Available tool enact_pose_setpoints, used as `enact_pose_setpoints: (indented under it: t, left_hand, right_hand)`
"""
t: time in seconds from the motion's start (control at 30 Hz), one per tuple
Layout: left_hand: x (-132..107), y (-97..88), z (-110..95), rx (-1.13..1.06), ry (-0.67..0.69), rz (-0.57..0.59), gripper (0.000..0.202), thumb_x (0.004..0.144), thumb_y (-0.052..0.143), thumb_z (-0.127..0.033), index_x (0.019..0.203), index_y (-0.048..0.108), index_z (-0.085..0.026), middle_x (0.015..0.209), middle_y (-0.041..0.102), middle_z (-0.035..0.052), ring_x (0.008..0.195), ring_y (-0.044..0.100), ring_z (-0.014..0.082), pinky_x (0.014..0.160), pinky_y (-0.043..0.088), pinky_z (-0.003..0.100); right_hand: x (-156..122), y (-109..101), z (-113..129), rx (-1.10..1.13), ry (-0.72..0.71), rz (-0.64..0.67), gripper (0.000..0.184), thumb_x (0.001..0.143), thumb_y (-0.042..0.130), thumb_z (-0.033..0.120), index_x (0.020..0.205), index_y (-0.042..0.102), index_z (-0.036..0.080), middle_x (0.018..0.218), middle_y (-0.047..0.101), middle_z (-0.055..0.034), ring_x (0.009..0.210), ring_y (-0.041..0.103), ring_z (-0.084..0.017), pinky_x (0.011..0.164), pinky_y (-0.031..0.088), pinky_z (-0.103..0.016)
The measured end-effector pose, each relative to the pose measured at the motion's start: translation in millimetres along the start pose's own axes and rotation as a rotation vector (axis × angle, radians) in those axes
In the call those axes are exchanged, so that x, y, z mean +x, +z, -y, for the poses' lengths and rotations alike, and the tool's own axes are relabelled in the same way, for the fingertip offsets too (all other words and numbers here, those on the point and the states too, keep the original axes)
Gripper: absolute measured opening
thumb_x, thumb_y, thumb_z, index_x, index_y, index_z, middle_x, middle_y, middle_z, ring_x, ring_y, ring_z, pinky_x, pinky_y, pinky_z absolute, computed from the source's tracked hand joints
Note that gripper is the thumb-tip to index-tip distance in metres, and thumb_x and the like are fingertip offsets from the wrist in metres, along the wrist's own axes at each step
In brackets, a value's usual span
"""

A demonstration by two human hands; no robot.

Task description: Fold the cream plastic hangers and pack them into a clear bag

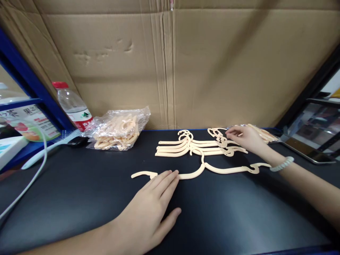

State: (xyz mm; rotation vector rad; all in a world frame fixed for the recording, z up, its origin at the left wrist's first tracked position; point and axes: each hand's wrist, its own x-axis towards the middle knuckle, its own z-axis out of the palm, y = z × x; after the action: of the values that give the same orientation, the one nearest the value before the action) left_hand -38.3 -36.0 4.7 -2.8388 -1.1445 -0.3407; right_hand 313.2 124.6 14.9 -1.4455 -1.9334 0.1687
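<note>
A cream plastic hanger lies on the dark table in front of me, with a curved clip piece at each end. My left hand lies across its left arm, fingers stretched and thumb apart, hiding part of that arm. Behind it, several similar hangers are laid in an overlapping row, hooks toward the back. My right hand is at the back right, its fingers bent together beside a group of small cream hook-shaped pieces. What sits between those fingertips is hidden.
Clear plastic bags of cream pieces lie at the back left. Beside them stands a bottle with a red cap. A white cable runs along the left. A tablet-like device lies at the right. Cardboard walls the back.
</note>
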Motion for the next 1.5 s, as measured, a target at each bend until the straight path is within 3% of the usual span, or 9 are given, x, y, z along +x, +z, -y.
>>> enact_pose_setpoints:
  t: [0.2,0.4,0.6,0.77,1.0,1.13,1.27,1.37,1.5]
  left_hand:
    - [-0.2,-1.3,0.1,-0.035,0.026,-0.039,0.058,0.092,0.049,-0.022,0.146,0.032,-0.012,0.15,0.039,0.0147,0.136,0.038,0.0303,0.11,0.038,0.05]
    - [-0.4,-2.3,-0.8,-0.074,0.04,-0.033,0.056,0.09,0.05,-0.018,0.144,0.037,-0.015,0.148,0.042,0.0128,0.136,0.039,0.031,0.11,0.037,0.052]
    - [-0.3,-2.7,-0.9,-0.105,0.04,-0.032,0.051,0.089,0.051,-0.018,0.14,0.043,-0.018,0.144,0.047,0.012,0.134,0.042,0.0326,0.109,0.037,0.055]
    - [2.1,-4.4,-1.2,-0.077,0.029,0.015,0.049,0.091,0.048,-0.02,0.14,0.044,-0.015,0.146,0.045,0.013,0.134,0.041,0.0328,0.109,0.037,0.056]
    - [-1.7,-3.3,-1.1,-0.155,-0.003,-0.02,0.052,0.089,0.051,-0.018,0.141,0.043,-0.018,0.149,0.04,0.0135,0.137,0.037,0.0334,0.109,0.036,0.056]
    - [-2.0,-6.4,-9.6,-0.46,-0.094,-0.128,0.054,0.089,0.052,-0.018,0.141,0.04,-0.026,0.147,0.044,0.0089,0.131,0.046,0.0273,0.106,0.044,0.045]
    - [9.8,-6.8,-17.1,-1.024,-0.311,-0.181,0.044,0.089,0.055,-0.025,0.132,0.051,-0.026,0.127,0.06,0.0085,0.1,0.065,0.0205,0.085,0.057,0.034]
    - [20.7,-6.9,-16.2,-1.318,-0.474,-0.211,0.035,0.087,0.059,-0.03,0.121,0.059,-0.02,0.113,0.066,0.0096,0.078,0.067,0.017,0.072,0.058,0.031]
    - [27.3,-8.9,-12.9,-1.413,-0.591,-0.286,0.021,0.084,0.067,-0.032,0.095,0.067,-0.014,0.088,0.069,0.006,0.064,0.062,0.0124,0.063,0.053,0.025]
  right_hand:
    - [1.0,10.7,-14.9,-0.193,-0.09,0.124,0.036,0.08,0.057,0.042,0.105,0.069,0.019,0.103,0.073,-0.0093,0.092,0.068,-0.028,0.076,0.053,-0.036]
    - [-0.6,18.5,-9.4,-0.22,-0.069,0.126,0.032,0.084,0.054,0.038,0.101,0.072,0.017,0.09,0.075,-0.0088,0.078,0.07,-0.026,0.066,0.052,-0.035]
    - [1.3,15.7,-14.9,-0.246,-0.055,0.044,0.027,0.086,0.052,0.035,0.089,0.074,0.021,0.084,0.076,-0.0061,0.073,0.069,-0.025,0.063,0.051,-0.035]
    - [1.0,8.2,-9.0,-0.28,-0.068,-0.136,0.03,0.087,0.05,0.036,0.086,0.074,0.019,0.083,0.075,-0.0083,0.075,0.068,-0.027,0.067,0.05,-0.037]
    - [-6.1,-1.6,21.6,0.128,0.155,-0.283,0.024,0.08,0.061,0.04,0.076,0.072,0.019,0.078,0.073,-0.0092,0.074,0.067,-0.026,0.068,0.052,-0.036]
    - [-23.3,5.7,57.4,0.646,0.216,-0.139,0.028,0.075,0.07,0.047,0.079,0.072,0.02,0.082,0.07,-0.0078,0.073,0.064,-0.021,0.065,0.053,-0.032]
    - [-52.9,21.7,102.0,0.983,0.253,0.151,0.025,0.077,0.072,0.046,0.083,0.073,0.021,0.085,0.07,-0.0063,0.077,0.064,-0.018,0.072,0.055,-0.03]
    - [-72.4,34.7,125.4,1.007,0.238,0.311,0.027,0.075,0.075,0.044,0.088,0.073,0.02,0.083,0.071,-0.0065,0.07,0.065,-0.017,0.07,0.056,-0.031]
    - [-86.5,46.0,138.9,0.94,0.133,0.455,0.022,0.076,0.074,0.041,0.083,0.072,0.021,0.075,0.072,-0.0041,0.064,0.065,-0.017,0.062,0.056,-0.03]
